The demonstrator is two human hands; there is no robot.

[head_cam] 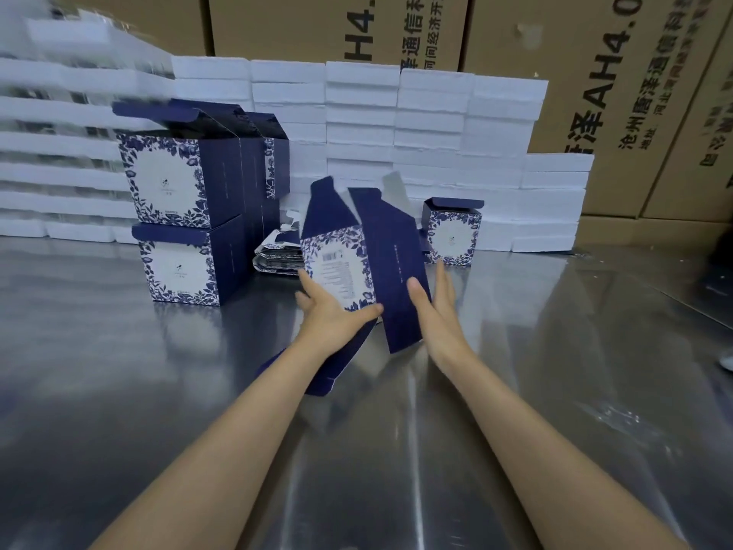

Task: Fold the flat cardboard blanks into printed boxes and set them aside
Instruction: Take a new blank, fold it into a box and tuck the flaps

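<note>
Left hand (333, 311) gripping with thumb across, right hand (436, 307) flat, fingers straight

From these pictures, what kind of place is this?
Probably a packing workshop or warehouse: large brown shipping cartons behind stacked white foam blocks, and folded blue-and-white printed boxes on a shiny steel table.

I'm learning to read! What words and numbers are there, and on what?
"AH4.0": brown cartons behind.
"通信科": carton; other Chinese print is partly cut off.
Barcode and small print on the blank being folded: too small.
Logos on the folded boxes: too small.
</note>
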